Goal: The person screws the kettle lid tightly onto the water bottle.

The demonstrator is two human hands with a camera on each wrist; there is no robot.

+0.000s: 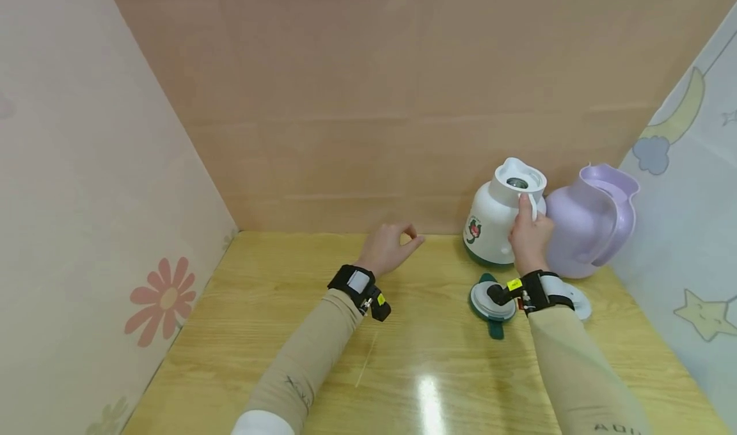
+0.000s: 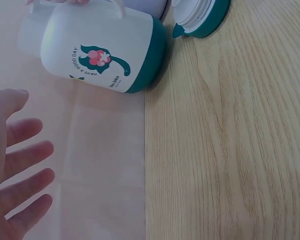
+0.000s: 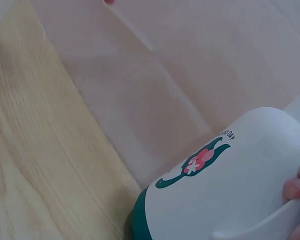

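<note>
White smooth plastic jug with green base, printed "HAVE A GOOD DAY", stands at the back of the wooden worktop. The right hand has its grip closed around the handle; the left hand rests relaxed, holding nothing.

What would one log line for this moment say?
right hand: grips jug handle | left hand: free, open | lid: off, on table

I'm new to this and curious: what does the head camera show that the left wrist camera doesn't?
Only the head view shows the purple jug, the white jug's open top, and the right hand gripping its handle. Only the left wrist view shows the left hand's fingers spread and holding nothing. Both show the white jug with its green base, the green-rimmed lid and the wooden table.
</note>
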